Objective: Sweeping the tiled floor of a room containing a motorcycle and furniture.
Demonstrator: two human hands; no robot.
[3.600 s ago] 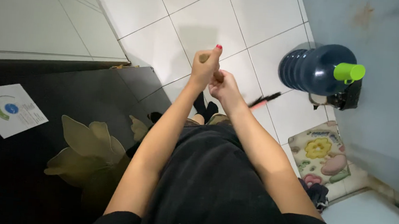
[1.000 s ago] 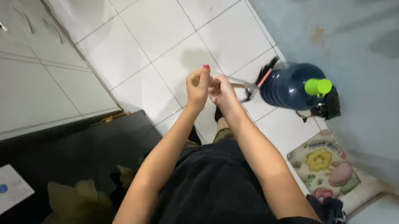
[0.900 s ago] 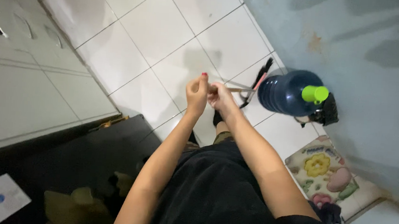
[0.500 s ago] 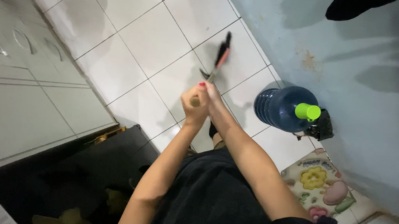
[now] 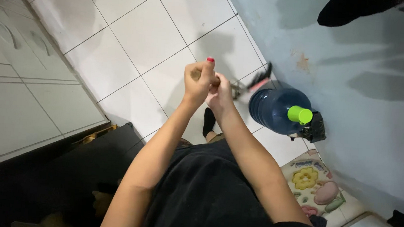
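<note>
Left hand: our left hand [image 5: 198, 82] is clenched around the top end of the broom handle [image 5: 195, 74], thumb up.
Right hand: our right hand [image 5: 221, 93] is wrapped on the same handle, just below the left one.
Broom: its dark bristle head [image 5: 260, 78] is low on the white tiled floor [image 5: 136, 38], touching or almost touching the blue water jug [image 5: 274, 109], beside the wall.
Jug: it lies on its side, with a green cap [image 5: 300, 114].
Risk: we think the bristles may push the jug, so it could roll toward the flower mat [image 5: 318, 181].
</note>
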